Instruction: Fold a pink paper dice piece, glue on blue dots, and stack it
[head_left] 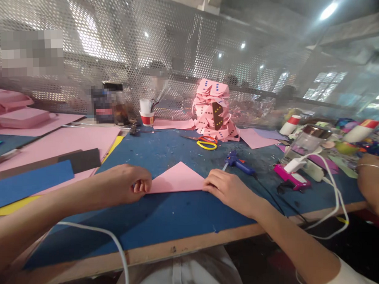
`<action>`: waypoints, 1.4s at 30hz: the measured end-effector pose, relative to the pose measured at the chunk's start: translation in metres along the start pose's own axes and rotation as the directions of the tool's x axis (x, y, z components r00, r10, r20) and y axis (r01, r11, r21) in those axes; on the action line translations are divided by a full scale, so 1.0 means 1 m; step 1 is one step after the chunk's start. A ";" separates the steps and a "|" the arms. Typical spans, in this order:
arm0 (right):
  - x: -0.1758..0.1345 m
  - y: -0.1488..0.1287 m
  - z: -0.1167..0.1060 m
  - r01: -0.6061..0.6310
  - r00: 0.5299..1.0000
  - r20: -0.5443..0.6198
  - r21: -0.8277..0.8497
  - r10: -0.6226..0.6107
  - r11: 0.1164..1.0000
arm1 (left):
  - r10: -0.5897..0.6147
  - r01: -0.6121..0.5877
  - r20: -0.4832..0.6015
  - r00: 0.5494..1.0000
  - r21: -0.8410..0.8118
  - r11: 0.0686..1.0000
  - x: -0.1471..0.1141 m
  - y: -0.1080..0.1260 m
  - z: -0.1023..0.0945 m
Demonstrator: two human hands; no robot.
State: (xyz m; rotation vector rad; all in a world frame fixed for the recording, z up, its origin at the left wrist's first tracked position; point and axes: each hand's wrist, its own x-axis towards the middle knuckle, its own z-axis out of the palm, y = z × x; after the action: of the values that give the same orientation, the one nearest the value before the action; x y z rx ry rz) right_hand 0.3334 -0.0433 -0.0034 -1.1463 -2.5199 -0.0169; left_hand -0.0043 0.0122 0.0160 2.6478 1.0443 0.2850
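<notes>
Pink paper triangle (pixel 177 179): flat on the blue table mat (pixel 167 217), apex pointing away, plain, no readable writing anywhere. Pinned at its left corner by the curled left hand (pixel 129 184); pressed at its right corner by the flattened right hand (pixel 229 189). Beyond, a red-and-white cup (pixel 147 115) holding tools, beside a pink dotted paper stack (pixel 213 112).

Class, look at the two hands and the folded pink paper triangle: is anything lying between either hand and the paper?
Nothing visible does. The left hand and right hand each touch a lower corner of the pink paper triangle, flat on the blue mat.
</notes>
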 end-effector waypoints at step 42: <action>0.000 -0.001 -0.016 -0.263 0.963 0.114 0.212 0.244 0.941 | -0.152 0.165 0.233 0.961 -0.040 0.985 -0.001 -0.013 -0.025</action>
State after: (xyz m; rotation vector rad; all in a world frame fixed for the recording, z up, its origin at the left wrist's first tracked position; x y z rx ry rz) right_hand 0.3379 -0.0470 0.0114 -1.3897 -2.3500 0.3839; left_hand -0.0205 0.0255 0.0346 2.4552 1.1426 -0.0235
